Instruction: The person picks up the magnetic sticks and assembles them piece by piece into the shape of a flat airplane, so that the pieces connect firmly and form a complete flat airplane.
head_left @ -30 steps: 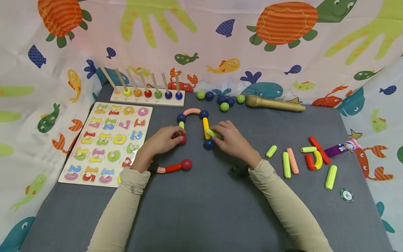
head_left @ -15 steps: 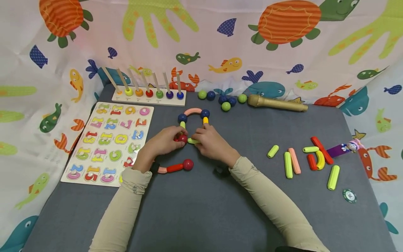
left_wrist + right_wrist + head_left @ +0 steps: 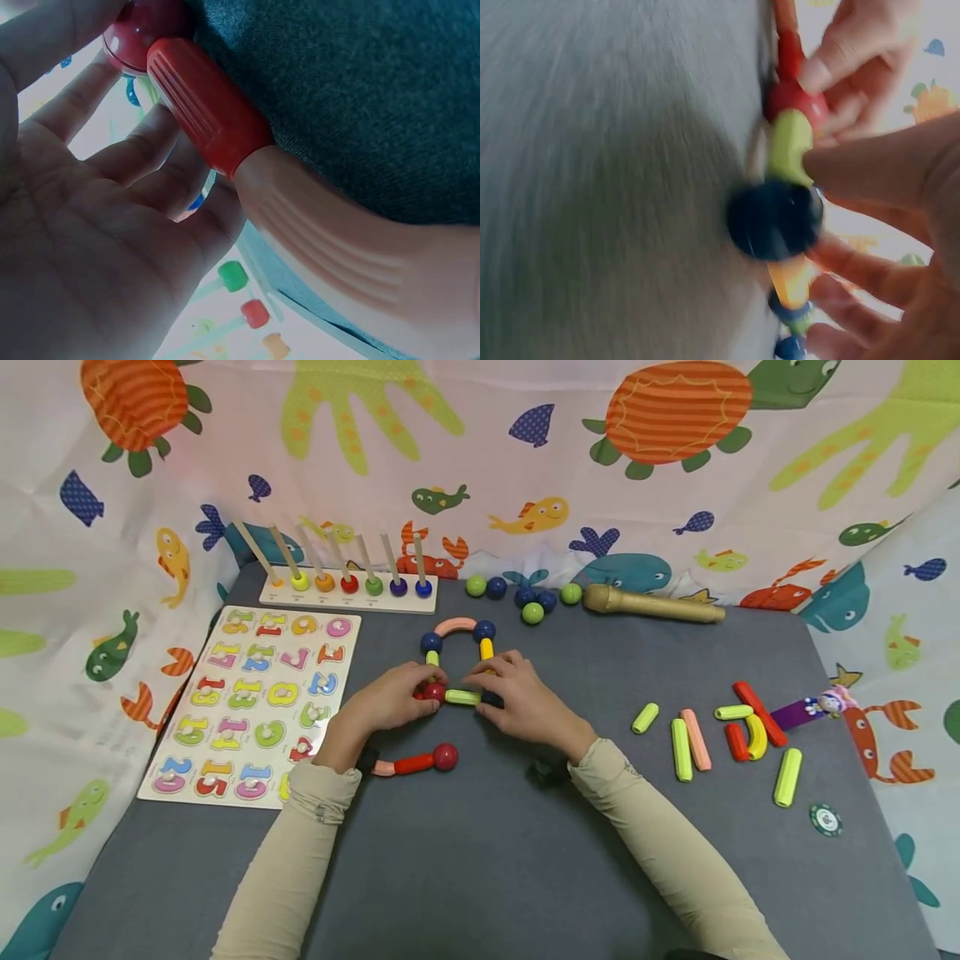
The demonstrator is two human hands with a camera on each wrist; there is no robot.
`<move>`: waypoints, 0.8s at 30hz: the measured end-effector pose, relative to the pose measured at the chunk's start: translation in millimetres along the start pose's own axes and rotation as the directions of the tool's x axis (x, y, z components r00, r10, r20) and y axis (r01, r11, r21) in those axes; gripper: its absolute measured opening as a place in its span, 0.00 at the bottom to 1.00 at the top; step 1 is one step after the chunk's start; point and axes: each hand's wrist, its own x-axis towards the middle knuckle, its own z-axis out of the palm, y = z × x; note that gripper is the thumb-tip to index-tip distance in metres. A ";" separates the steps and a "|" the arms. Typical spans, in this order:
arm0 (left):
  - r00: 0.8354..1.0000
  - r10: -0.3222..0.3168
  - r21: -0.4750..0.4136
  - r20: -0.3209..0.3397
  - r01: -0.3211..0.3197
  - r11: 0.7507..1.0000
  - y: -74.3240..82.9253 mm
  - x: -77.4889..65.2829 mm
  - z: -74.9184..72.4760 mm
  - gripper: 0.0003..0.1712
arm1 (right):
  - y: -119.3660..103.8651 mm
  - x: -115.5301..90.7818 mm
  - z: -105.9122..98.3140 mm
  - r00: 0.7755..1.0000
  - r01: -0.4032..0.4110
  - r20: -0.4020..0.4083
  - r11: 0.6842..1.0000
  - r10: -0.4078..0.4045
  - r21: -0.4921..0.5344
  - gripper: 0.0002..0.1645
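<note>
A ring of toy rods and balls lies mid-table in the head view: a pink curved rod [image 3: 456,625] between two dark blue balls, a yellow rod [image 3: 487,648] on the right, a light green one [image 3: 432,657] on the left. My left hand [image 3: 384,700] pinches the red ball [image 3: 434,692] at its lower left. With my right hand [image 3: 531,703] I grip the dark blue ball [image 3: 772,221] at the lower right, thumb against a green rod [image 3: 462,697] that spans both balls. Below my left hand lie a red rod [image 3: 414,763] and another red ball [image 3: 445,757], joined.
A number puzzle board [image 3: 251,706] lies left; a peg stacker [image 3: 348,597] stands behind it. Loose balls [image 3: 532,612] and a golden microphone [image 3: 652,604] line the back. Loose rods [image 3: 681,750], a purple strip [image 3: 797,713] and a poker chip [image 3: 826,819] lie right.
My right hand has carried the green rod leftward to the red ball, then shifted slightly right onto the dark blue ball. The rod now bridges the two balls. My left hand stays at the red ball.
</note>
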 end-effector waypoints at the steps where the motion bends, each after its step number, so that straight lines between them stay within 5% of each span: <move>1: 1.000 -0.008 0.003 0.005 0.008 1.000 0.7 0.3 0.2 0.21 | 1.7 -3.8 -3.8 1.000 -0.015 0.014 1.000 0.015 0.007 0.24; 7: 0.999 -0.040 0.049 0.009 0.040 0.998 1.3 3.5 0.0 0.20 | 9.7 -15.7 -7.5 0.994 -0.094 0.068 0.993 0.089 0.073 0.27; 24: 0.999 -0.044 0.025 0.009 0.044 0.999 5.6 7.0 5.5 0.17 | 16.4 -16.6 -1.3 0.989 -0.146 0.004 0.982 0.147 0.118 0.24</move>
